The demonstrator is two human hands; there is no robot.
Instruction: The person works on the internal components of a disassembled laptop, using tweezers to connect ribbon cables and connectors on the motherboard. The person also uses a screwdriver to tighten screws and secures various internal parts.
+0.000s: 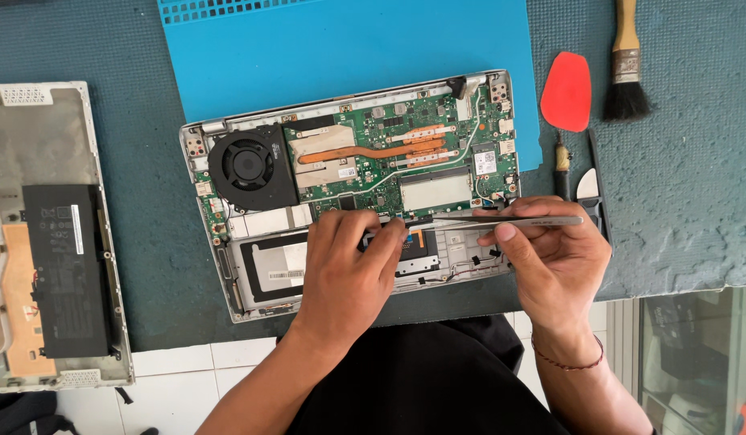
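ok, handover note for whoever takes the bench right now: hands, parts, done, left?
Left hand: fingertips pressed on the opened laptop at the lower edge of its green mainboard, holding nothing.
Right hand: pinching metal tweezers, tips pointing left toward the left fingertips.
Parts: bottom cover lies far left with a black battery pack on it. Red pry pick and brush sit at upper right, blue mat under the laptop.
Done: cover off, internals exposed.
Left: fan and copper heatpipe are in place.
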